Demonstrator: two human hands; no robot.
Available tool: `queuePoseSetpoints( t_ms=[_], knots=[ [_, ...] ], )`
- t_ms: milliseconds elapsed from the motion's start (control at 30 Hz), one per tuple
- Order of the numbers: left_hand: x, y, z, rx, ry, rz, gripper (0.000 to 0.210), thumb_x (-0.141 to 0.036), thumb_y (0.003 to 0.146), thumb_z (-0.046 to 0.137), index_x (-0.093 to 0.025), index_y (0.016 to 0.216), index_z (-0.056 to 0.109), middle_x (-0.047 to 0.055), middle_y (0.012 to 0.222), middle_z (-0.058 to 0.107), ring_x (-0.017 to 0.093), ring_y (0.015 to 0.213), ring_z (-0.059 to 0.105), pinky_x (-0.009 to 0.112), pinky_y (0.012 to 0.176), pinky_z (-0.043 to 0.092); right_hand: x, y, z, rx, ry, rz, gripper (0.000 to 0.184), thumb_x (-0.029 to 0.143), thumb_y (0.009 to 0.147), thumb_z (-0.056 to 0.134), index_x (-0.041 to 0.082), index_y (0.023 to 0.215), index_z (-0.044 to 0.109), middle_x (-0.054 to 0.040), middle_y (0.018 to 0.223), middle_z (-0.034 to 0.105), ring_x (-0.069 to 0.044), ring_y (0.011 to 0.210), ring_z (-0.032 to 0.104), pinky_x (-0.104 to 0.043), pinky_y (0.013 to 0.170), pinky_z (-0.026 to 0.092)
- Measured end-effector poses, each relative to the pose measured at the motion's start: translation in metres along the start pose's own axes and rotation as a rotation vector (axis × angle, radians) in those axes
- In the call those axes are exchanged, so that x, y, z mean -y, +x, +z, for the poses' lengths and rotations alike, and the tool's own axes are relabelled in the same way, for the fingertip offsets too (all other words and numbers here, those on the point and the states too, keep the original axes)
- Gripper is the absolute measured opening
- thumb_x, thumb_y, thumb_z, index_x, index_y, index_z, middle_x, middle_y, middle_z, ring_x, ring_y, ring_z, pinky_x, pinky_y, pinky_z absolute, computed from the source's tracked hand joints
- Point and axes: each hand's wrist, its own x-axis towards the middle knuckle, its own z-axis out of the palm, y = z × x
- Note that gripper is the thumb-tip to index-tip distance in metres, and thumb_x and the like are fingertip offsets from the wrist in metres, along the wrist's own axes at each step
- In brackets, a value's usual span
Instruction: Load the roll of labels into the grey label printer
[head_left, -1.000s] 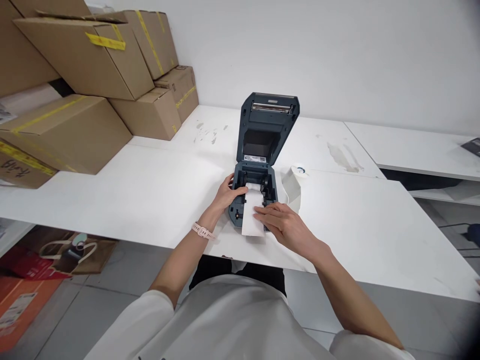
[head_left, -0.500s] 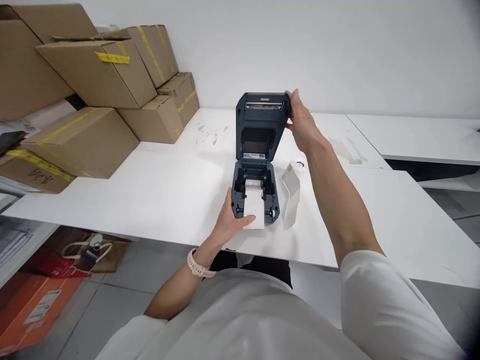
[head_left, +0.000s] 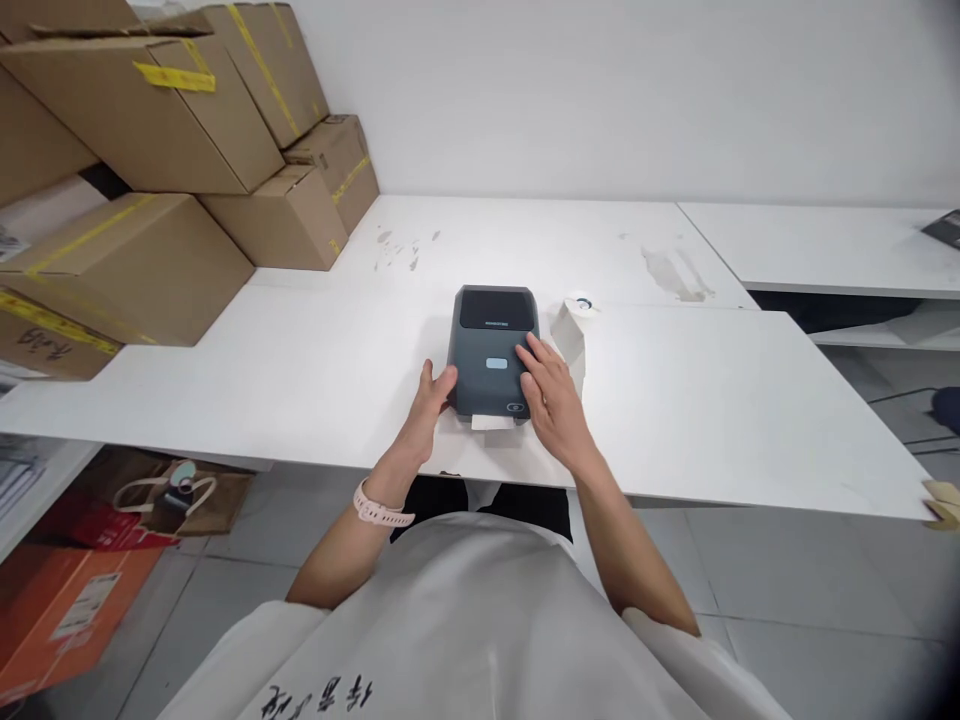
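A boxy, dark blue-grey plastic printer (head_left: 480, 388) stands on the white tabletop (head_left: 337, 370), a rectangular white paper strip (head_left: 492, 423) jutting from its front; left hand (head_left: 422, 418) at its left edge, grip loosely spread; right hand (head_left: 556, 405) flat on its lid (head_left: 480, 346), grip clasping nothing

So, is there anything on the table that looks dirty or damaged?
Yes: the white table has grey patches at the back right and near the boxes, perhaps stains or wear. Its front edge has a dark mark, possibly a chip.
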Motion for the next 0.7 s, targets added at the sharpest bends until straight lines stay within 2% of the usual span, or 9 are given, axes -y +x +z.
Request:
queuePoseSetpoints(
  t_ms=[67,133,267,433,467,533,600,633,700],
  knots=[
    [-0.001,-0.001,0.007,-0.010,-0.036,-0.061,0.104,-0.069,0.082,0.062,-0.025,0.162,0.014,0.013,0.163,0.039,0.030,0.150,0.038,0.041,0.114,0.042,-0.002,-0.007,0.013,-0.055,-0.006,0.037,0.049,0.042,0.106,0.028,0.028,0.149,0.049,-0.0066,0.163,0.038,-0.023,0.154,0.030,-0.052,0.126,0.031],
    [-0.002,-0.002,0.013,0.002,-0.039,-0.028,0.099,-0.063,0.080,0.069,-0.024,0.159,0.025,0.013,0.160,0.043,0.031,0.148,0.040,0.041,0.116,0.041,-0.002,-0.009,0.020,-0.107,0.043,0.080,0.049,0.041,0.106,0.029,0.028,0.151,0.045,-0.0076,0.165,0.034,-0.023,0.155,0.029,-0.051,0.126,0.031],
    [-0.004,0.002,0.017,0.074,-0.061,0.155,0.068,-0.054,0.084,0.069,-0.019,0.140,0.054,0.013,0.144,0.061,0.030,0.133,0.057,0.041,0.109,0.047,-0.002,-0.011,0.024,-0.112,0.188,0.215,0.057,0.046,0.104,0.035,0.031,0.158,0.029,-0.0070,0.169,0.024,-0.024,0.157,0.023,-0.052,0.125,0.030],
    [0.001,0.001,0.009,0.049,0.021,0.182,0.065,-0.053,0.083,0.069,-0.015,0.135,0.056,0.015,0.138,0.064,0.028,0.125,0.060,0.038,0.101,0.049,-0.008,-0.013,0.029,-0.133,0.312,0.276,0.060,0.048,0.102,0.036,0.031,0.159,0.026,-0.0058,0.168,0.027,-0.023,0.156,0.026,-0.050,0.125,0.032],
    [0.005,-0.004,0.008,0.014,0.050,0.179,0.066,-0.054,0.083,0.069,-0.016,0.135,0.055,0.015,0.139,0.063,0.026,0.125,0.059,0.036,0.101,0.049,-0.010,-0.013,0.030,-0.140,0.336,0.274,0.061,0.049,0.101,0.037,0.030,0.158,0.026,-0.0063,0.167,0.028,-0.023,0.155,0.027,-0.049,0.124,0.034],
    [0.016,-0.021,0.006,-0.134,0.123,0.177,0.063,-0.055,0.083,0.069,-0.018,0.132,0.055,0.013,0.136,0.062,0.023,0.119,0.060,0.033,0.095,0.049,-0.013,-0.011,0.031,-0.135,0.391,0.280,0.064,0.050,0.100,0.041,0.029,0.158,0.027,-0.0072,0.167,0.029,-0.024,0.154,0.031,-0.047,0.121,0.038],
    [0.028,-0.040,0.009,-0.260,0.189,0.175,0.049,-0.056,0.082,0.068,-0.017,0.111,0.063,0.009,0.116,0.068,0.017,0.098,0.061,0.029,0.083,0.048,-0.018,-0.009,0.030,-0.126,0.474,0.291,0.067,0.051,0.097,0.046,0.029,0.158,0.027,-0.0072,0.167,0.029,-0.024,0.153,0.031,-0.046,0.120,0.039],
    [0.033,-0.047,0.012,-0.202,0.182,0.120,0.044,-0.058,0.083,0.065,-0.017,0.098,0.066,0.006,0.099,0.069,0.014,0.083,0.059,0.027,0.074,0.046,-0.019,-0.007,0.030,-0.127,0.526,0.296,0.070,0.051,0.095,0.050,0.029,0.158,0.028,-0.0067,0.167,0.029,-0.024,0.153,0.031,-0.045,0.121,0.038],
    [0.039,-0.054,0.019,0.026,0.057,-0.040,0.049,-0.063,0.083,0.062,-0.015,0.088,0.069,0.003,0.079,0.065,0.009,0.060,0.049,0.025,0.055,0.036,-0.022,-0.003,0.028,-0.134,0.628,0.305,0.073,0.048,0.090,0.058,0.030,0.156,0.031,-0.0053,0.166,0.031,-0.024,0.154,0.030,-0.046,0.123,0.035]
  ],
)
